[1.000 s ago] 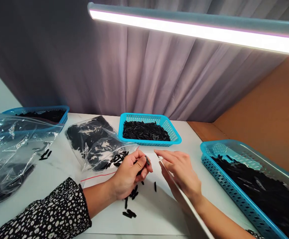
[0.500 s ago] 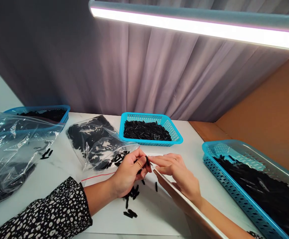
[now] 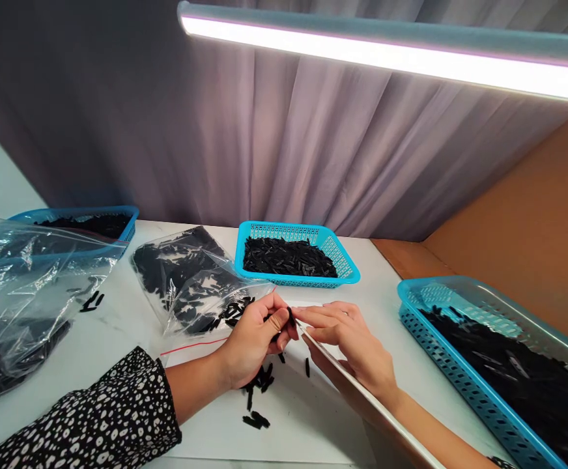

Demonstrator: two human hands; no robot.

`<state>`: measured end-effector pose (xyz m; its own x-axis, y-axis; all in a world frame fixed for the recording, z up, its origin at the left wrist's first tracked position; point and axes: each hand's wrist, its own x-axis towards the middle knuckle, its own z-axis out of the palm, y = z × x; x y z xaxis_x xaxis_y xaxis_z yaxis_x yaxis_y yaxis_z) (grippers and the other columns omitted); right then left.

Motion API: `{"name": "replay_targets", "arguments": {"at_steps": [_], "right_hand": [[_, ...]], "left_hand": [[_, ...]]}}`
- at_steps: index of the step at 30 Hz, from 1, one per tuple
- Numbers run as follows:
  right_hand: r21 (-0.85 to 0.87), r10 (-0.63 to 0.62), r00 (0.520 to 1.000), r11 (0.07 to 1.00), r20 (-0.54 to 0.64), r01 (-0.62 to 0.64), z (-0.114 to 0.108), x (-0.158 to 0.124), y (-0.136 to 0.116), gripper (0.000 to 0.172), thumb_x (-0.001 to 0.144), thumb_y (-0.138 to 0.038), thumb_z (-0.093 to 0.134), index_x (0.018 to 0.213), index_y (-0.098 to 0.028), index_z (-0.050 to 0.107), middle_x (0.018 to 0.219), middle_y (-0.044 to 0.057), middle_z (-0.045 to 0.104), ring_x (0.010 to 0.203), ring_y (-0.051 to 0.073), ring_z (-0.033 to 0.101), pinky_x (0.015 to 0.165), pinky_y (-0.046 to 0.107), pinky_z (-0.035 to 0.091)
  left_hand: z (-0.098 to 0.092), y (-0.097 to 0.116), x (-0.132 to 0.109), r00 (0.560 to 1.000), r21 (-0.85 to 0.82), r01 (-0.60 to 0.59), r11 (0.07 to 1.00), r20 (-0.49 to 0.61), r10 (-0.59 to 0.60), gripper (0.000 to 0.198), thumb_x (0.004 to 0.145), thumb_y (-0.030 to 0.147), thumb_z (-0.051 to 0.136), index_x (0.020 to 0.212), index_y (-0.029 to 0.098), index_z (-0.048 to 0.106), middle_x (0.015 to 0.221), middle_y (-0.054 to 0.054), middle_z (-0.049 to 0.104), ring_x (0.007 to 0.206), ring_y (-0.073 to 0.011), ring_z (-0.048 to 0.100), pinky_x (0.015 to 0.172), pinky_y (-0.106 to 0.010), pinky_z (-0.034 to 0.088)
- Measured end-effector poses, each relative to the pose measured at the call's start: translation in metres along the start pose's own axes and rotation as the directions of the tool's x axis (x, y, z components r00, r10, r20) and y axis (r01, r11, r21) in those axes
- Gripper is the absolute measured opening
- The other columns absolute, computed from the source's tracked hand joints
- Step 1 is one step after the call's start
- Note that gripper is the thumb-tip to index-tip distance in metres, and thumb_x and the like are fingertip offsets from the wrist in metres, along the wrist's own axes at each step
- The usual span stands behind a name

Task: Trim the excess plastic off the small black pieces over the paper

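My left hand [image 3: 255, 335] pinches a small black piece [image 3: 291, 317] between thumb and fingers, just above the white table. To its right, my right hand [image 3: 350, 342] has its fingers bent toward that piece, beside the tip of a long thin white-edged item [image 3: 362, 387] that slants down to the lower right. What exactly my right fingers grip there is hidden. Loose black pieces [image 3: 256, 420] lie below my left hand. Behind it, a clear bag [image 3: 186, 273] of black pieces lies with more pieces at its mouth.
A blue basket [image 3: 347, 264] of black pieces stands at the back middle, another blue basket [image 3: 464, 397] at the right, and a third [image 3: 130, 225] at the back left. A large clear bag [image 3: 30, 306] lies at the left. A lit tube lamp [image 3: 386, 52] hangs overhead.
The black piece at my left fingertips has tilted slightly. Both hands otherwise stay in nearly the same place.
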<state>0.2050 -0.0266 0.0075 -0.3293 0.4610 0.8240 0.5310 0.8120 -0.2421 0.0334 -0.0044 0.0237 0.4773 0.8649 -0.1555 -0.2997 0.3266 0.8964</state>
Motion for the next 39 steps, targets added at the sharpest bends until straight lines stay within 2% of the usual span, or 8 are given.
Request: {"name": "replay_targets", "arguments": {"at_steps": [6,14,19,22,25,30,35,39], "right_hand": [[-0.087,-0.018,0.999,0.996,0.048,0.022,-0.001,0.003,-0.002,0.011,0.097,-0.014,0.047,0.094,-0.023,0.054,0.104,0.009,0.077,0.092,0.021,0.073,0.080,0.039,0.045],[-0.347,-0.191,0.974,0.911,0.124,0.223,-0.005,0.009,-0.016,0.021,0.096,-0.005,0.043,0.089,-0.017,0.058,0.102,0.017,0.077,0.097,0.025,0.072,0.084,0.043,0.045],[-0.422,-0.196,0.974,0.878,0.111,0.224,-0.003,0.008,-0.010,0.021,0.092,-0.001,0.047,0.085,-0.018,0.056,0.100,0.017,0.077,0.093,0.024,0.073,0.082,0.042,0.046],[-0.439,-0.152,0.986,0.883,0.069,0.167,-0.003,0.006,0.000,0.020,0.092,-0.002,0.048,0.088,-0.019,0.056,0.102,0.017,0.076,0.092,0.025,0.072,0.080,0.043,0.046],[-0.379,-0.073,0.997,0.923,-0.023,0.059,-0.004,0.002,0.008,0.018,0.094,-0.006,0.048,0.091,-0.021,0.057,0.102,0.013,0.077,0.086,0.023,0.072,0.075,0.041,0.046],[-0.111,0.109,0.987,0.986,-0.119,-0.122,-0.001,-0.003,0.007,0.014,0.091,-0.010,0.054,0.092,-0.025,0.056,0.105,0.007,0.077,0.086,0.021,0.071,0.075,0.039,0.050],[-0.057,-0.010,1.000,0.998,-0.010,0.009,0.002,-0.005,0.004,0.016,0.089,-0.008,0.055,0.093,-0.024,0.055,0.108,0.006,0.077,0.091,0.021,0.073,0.084,0.040,0.045],[-0.066,-0.028,0.999,0.997,0.015,0.029,0.001,-0.004,0.003,0.017,0.092,-0.007,0.050,0.092,-0.024,0.054,0.107,0.007,0.077,0.093,0.021,0.072,0.084,0.039,0.043]], "left_hand": [[0.001,0.001,0.001,1.000,0.025,-0.009,1.000,-0.017,0.009,0.049,0.069,0.059,0.075,0.073,0.018,0.048,0.051,0.008,0.049,0.046,-0.0043,0.035,0.047,-0.017,0.021],[0.007,0.001,-0.005,0.998,-0.024,0.051,0.998,-0.027,-0.051,0.045,0.074,0.056,0.073,0.073,0.017,0.049,0.054,0.007,0.050,0.047,-0.0038,0.035,0.045,-0.017,0.021],[0.008,0.002,-0.006,0.993,-0.101,0.119,0.988,-0.007,-0.120,0.046,0.072,0.055,0.075,0.071,0.016,0.051,0.053,0.007,0.048,0.045,-0.0029,0.031,0.041,-0.018,0.015],[0.008,0.002,-0.006,0.989,-0.108,0.146,0.983,-0.017,-0.149,0.048,0.068,0.054,0.078,0.070,0.016,0.050,0.056,0.006,0.051,0.045,-0.0023,0.033,0.041,-0.018,0.013],[0.007,0.002,-0.004,0.992,-0.090,0.120,0.989,-0.038,-0.123,0.049,0.066,0.055,0.080,0.072,0.016,0.051,0.060,0.005,0.055,0.045,-0.0019,0.034,0.041,-0.018,0.013],[0.003,0.002,0.001,0.994,-0.055,0.048,0.997,-0.091,-0.053,0.049,0.065,0.055,0.080,0.075,0.017,0.051,0.059,0.004,0.057,0.045,-0.0024,0.036,0.043,-0.017,0.015],[-0.001,0.002,0.001,0.997,-0.043,0.044,0.998,-0.058,-0.046,0.046,0.069,0.054,0.078,0.073,0.017,0.050,0.060,0.004,0.058,0.045,-0.0031,0.037,0.043,-0.018,0.015],[0.000,0.003,-0.001,0.997,-0.044,0.069,0.997,-0.022,-0.070,0.044,0.072,0.053,0.076,0.074,0.017,0.050,0.057,0.004,0.056,0.045,-0.0035,0.035,0.044,-0.019,0.014]]}}
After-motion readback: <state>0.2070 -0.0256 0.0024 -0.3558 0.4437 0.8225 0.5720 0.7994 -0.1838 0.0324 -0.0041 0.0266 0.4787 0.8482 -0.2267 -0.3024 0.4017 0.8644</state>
